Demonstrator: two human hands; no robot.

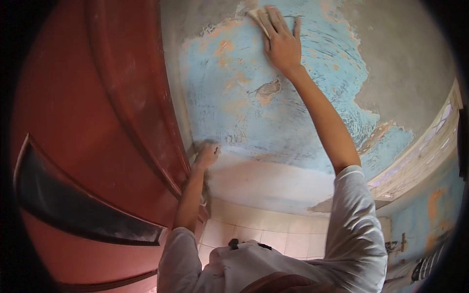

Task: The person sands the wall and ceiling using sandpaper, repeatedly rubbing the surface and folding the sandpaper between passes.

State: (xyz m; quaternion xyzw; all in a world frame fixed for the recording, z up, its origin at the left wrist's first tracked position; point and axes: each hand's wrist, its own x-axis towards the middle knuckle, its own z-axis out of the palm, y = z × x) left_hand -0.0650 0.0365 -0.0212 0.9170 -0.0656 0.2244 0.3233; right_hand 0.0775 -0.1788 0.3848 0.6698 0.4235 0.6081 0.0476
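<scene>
High on the wall (244, 97), my right hand (285, 46) presses a pale, flat pad or folded sheet (261, 22) against the surface. Its fingers lie stretched over the pad. Flaking blue paint with orange patches covers this part, and dark curved scuff marks run to the right of the hand. Lower and to the left, my left hand (208, 155) is by the wall near the red door's edge. Its fingers are curled and a little blurred, with a small dark spot at them; I cannot make out what they hold, if anything.
A red door or panel (132, 171) with a dark inset (73, 195) stands close on the left. Grey plaster (400, 53) borders the blue paint. At the right is a patterned opening (415, 156). Pale floor tiles (273, 239) show below.
</scene>
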